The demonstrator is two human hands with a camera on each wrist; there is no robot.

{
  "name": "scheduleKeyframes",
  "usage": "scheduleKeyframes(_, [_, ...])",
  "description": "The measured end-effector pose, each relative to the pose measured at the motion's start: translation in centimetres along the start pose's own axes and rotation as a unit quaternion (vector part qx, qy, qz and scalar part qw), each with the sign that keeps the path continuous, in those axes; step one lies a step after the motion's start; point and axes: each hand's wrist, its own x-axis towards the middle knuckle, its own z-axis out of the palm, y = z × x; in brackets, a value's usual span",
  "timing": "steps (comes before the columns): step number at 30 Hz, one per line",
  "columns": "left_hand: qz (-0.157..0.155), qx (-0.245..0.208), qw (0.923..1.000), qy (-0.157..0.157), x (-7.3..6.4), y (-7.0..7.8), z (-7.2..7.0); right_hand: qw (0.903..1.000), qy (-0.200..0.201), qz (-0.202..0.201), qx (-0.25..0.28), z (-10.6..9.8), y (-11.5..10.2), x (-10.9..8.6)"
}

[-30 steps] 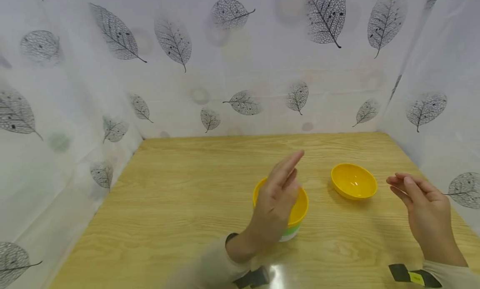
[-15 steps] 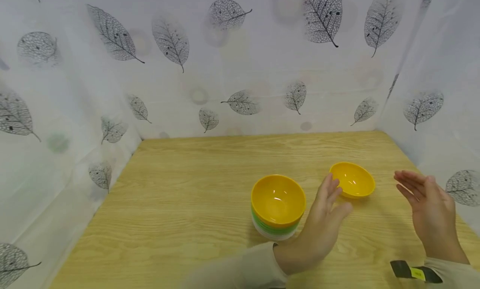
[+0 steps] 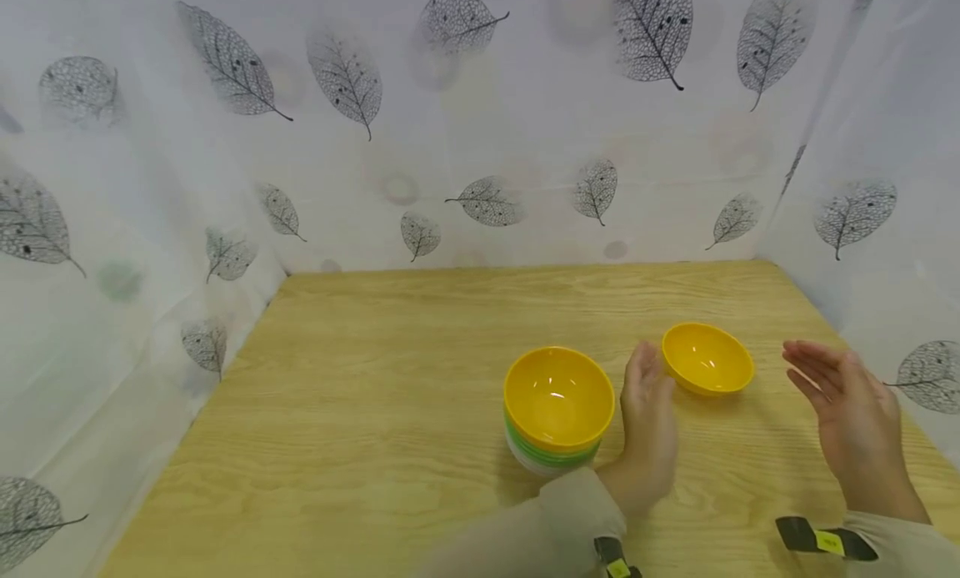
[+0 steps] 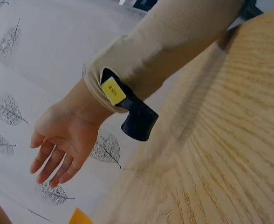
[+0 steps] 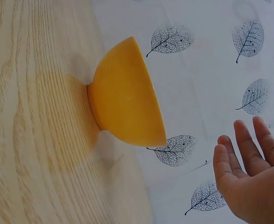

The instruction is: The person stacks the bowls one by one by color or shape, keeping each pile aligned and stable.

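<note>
Two groups of bowls stand on the wooden table: a stack whose top one is a yellow bowl (image 3: 558, 399), with green rims (image 3: 562, 458) and a whitish base below, and farther right a single yellow bowl (image 3: 707, 359). Between them, my left hand (image 3: 647, 432) is held edge-on with fingers extended, slightly blurred, holding nothing. Right of the single bowl, my right hand (image 3: 855, 424) is raised with its palm turned toward it and fingers loosely extended. The right wrist view shows that bowl (image 5: 125, 95) upright, apart from the right fingers (image 5: 249, 149).
Leaf-printed white sheets (image 3: 480, 128) wall the table (image 3: 360, 378) at the back and sides. Each wrist carries a black strap with a yellow label (image 3: 828, 541). The left wrist view shows the right sleeve (image 4: 165, 42) and bare wood grain.
My left hand has moved right from over the stack to the gap beside the single bowl, uncovering the stack. My right hand has barely moved, its fingers slightly more spread. The bowls stayed put.
</note>
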Motion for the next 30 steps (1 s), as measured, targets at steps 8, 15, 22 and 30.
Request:
scheduleKeyframes(8, [-0.057, 0.007, 0.9930, 0.103, 2.1, -2.0, 0.9, 0.9984, -0.006, 0.041, -0.038, -0.4, 0.5, 0.0])
scheduleKeyframes(15, [-0.098, 0.034, 0.9865, 0.127, 3.0, -3.6, 1.4, 0.9847, -0.010, 0.119, -0.127, -0.7, 1.1, 0.4])
scheduleKeyframes(22, [-0.128, 0.092, 0.9788, 0.131, 3.4, -4.5, 1.9, 0.9685, -0.033, 0.163, -0.185, -1.0, 1.4, 0.8])
scheduleKeyframes(30, [-0.136, 0.107, 0.9744, 0.143, 4.1, -4.9, 2.4, 0.9446, -0.007, 0.240, -0.224, 0.0, 2.1, 1.5])
